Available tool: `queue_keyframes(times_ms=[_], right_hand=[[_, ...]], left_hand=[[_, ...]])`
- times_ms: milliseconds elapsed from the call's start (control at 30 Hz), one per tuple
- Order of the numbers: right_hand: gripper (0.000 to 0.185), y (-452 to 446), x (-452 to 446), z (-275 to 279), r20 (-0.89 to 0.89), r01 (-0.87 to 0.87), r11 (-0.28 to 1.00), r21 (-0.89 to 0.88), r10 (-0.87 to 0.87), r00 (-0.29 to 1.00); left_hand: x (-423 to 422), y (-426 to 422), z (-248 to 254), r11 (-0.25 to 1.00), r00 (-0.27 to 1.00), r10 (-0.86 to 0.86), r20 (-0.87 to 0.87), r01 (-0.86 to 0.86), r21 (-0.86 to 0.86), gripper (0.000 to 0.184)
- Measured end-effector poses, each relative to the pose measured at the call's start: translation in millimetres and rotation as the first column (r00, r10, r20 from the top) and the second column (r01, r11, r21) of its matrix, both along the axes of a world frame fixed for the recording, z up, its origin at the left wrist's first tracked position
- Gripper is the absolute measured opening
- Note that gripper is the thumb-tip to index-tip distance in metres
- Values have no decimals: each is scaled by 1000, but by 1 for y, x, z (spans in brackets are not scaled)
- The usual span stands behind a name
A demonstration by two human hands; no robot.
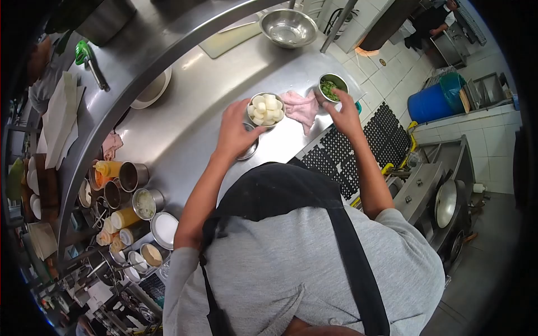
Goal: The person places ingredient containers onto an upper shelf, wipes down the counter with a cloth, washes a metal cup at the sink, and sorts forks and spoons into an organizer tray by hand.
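My left hand (236,131) grips the side of a round metal container (265,125) filled with white rounded pieces (265,108). Part of another metal bowl (250,150) shows beneath that hand. On the right, my right hand (343,112) holds the near rim of a metal container (334,77) with chopped green leaves (329,90) inside. Between the two containers a crumpled pink cloth (301,108) lies on the steel counter (218,98).
A metal bowl (288,28) and a cutting board (232,38) are at the counter's back. Bottles and containers crowd the left. A curved shelf edge (137,73) crosses the upper left. Beyond the right edge lie black mats (386,129) and a stove with a pan (446,203).
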State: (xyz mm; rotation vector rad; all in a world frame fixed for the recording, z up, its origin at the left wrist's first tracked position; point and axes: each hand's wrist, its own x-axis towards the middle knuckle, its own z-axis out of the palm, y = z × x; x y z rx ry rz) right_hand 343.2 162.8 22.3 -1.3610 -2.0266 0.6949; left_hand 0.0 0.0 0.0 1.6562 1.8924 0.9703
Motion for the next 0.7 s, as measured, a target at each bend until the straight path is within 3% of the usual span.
queue_keyframes(times_ms=[67,100,167,333,400,500,533,700], right_hand=[[58,-10,9,-18,128,-100,995,-18,101,987],[58,-24,51,-16,150,-96,993,-65,105,983],[56,-33,70,-25,353,-160,971,-180,215,911],[51,-56,130,-24,297,-100,917,-387,226,928],[50,-65,151,-24,362,-46,892,-450,229,904],[51,-55,155,-1,449,-10,832,-554,310,838],[50,-49,158,-18,447,-132,879,-457,356,821],[47,-18,111,-12,395,-319,851,-417,485,780]], left_hand=[[10,23,18,994,960,-105,-261,95,-54,121],[48,24,17,991,966,-118,-230,99,-95,121],[53,43,22,978,916,-143,-374,72,-197,124],[62,70,17,964,916,-198,-350,117,-239,125],[57,81,-4,970,939,-209,-273,162,-183,117],[64,84,-7,976,938,-166,-304,113,-184,106],[65,84,-5,975,934,-169,-314,112,-190,106],[67,92,3,979,916,-143,-375,75,-190,96]])
